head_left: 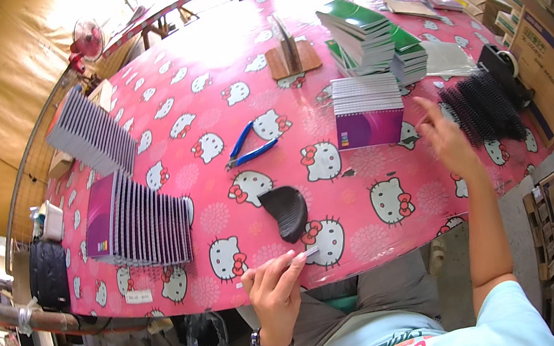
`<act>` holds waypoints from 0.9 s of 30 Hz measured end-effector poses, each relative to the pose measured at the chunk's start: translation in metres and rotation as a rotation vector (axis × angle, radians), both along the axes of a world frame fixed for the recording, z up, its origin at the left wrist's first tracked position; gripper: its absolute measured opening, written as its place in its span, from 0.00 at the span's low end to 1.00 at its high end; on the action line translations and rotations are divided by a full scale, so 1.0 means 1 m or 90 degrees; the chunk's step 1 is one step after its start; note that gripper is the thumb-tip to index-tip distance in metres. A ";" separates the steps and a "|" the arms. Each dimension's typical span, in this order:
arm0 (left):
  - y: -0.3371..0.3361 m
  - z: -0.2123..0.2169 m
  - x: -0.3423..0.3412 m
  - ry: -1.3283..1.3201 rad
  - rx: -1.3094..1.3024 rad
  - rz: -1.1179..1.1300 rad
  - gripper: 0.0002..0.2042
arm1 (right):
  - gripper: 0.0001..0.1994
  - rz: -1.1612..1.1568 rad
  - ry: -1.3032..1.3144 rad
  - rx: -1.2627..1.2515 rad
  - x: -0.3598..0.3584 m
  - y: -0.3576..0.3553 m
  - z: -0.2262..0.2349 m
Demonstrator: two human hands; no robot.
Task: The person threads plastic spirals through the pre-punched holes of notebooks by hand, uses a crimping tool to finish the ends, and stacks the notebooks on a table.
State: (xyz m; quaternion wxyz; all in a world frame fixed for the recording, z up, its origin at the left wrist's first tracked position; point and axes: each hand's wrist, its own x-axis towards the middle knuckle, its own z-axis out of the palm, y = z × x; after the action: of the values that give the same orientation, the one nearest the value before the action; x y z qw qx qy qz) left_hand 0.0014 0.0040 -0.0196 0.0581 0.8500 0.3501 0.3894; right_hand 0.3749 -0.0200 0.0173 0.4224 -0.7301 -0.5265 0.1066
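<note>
My left hand point(275, 288), low at the table's near edge, is closed around a thin pale stick point(311, 251) whose ends poke out on both sides. Just beyond it lies a curved black ribbed piece point(287, 213). My right hand point(447, 139) reaches over the table with its fingers extended and nothing visible in them. It is between a stack of purple-covered notebooks point(368, 111) and a bundle of black spiral binding coils point(481, 109). Blue-handled pliers point(255, 152) rest at mid-table.
At left stand two tall stacks of spiral notebooks, a purple-covered stack point(138, 223) and a leaning stack point(92, 131). Green-covered books point(360, 32) are piled at the far right. A wooden stand point(294, 59) sits farther back. Cardboard boxes point(546, 62) line the right, and a red fan point(87, 42) is far left.
</note>
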 end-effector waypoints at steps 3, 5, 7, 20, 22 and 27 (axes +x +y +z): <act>0.001 -0.003 0.006 -0.036 0.013 0.020 0.10 | 0.20 0.346 0.200 0.048 -0.086 -0.006 0.003; 0.000 -0.001 0.010 -0.065 -0.002 0.029 0.08 | 0.15 0.471 0.084 0.021 -0.122 -0.004 0.003; -0.003 0.000 0.013 -0.084 -0.025 0.052 0.08 | 0.13 0.467 0.100 0.002 -0.136 0.000 -0.006; -0.004 -0.001 0.011 -0.065 -0.031 0.049 0.10 | 0.10 0.597 0.095 -0.041 -0.144 0.009 -0.023; -0.007 0.005 0.013 -0.051 -0.047 0.061 0.10 | 0.11 0.552 0.088 -0.061 -0.150 0.004 -0.008; -0.011 0.003 0.018 0.058 -0.077 0.002 0.08 | 0.17 0.617 0.133 -0.207 -0.148 0.017 -0.002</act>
State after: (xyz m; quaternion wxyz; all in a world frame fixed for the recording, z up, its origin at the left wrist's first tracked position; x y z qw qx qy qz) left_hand 0.0192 -0.0066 -0.0164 0.0927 0.8613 0.3762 0.3286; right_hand 0.2267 -0.0029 0.0158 0.2560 -0.4439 -0.7359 0.4426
